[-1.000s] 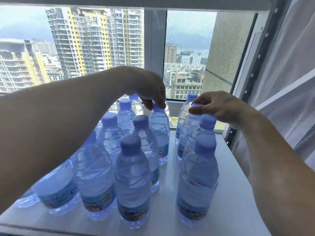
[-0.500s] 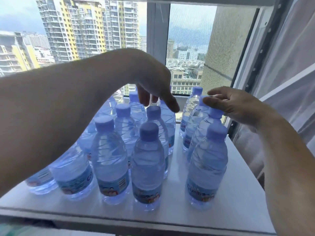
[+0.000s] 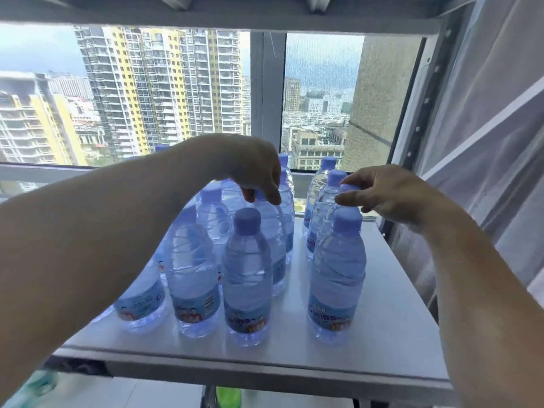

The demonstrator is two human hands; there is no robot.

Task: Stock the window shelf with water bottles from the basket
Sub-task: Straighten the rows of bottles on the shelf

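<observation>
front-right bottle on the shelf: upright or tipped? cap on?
Upright and capped. The front-right bottle stands on its base on the shelf, its purple cap in place on top.

Pretty nice view out the window (image 3: 164,92): tall apartment towers (image 3: 159,83) in white with yellow stripes, a lower yellow block (image 3: 32,128) off to the left, and smaller city buildings (image 3: 318,113) further back under a grey, cloudy sky. A grey window mullion (image 3: 268,83) splits the glass. On the right there's a rough beige wall (image 3: 379,92) outside and a sheer white curtain (image 3: 497,119). Something green (image 3: 228,396) sits low down, too blurry to tell.
</observation>
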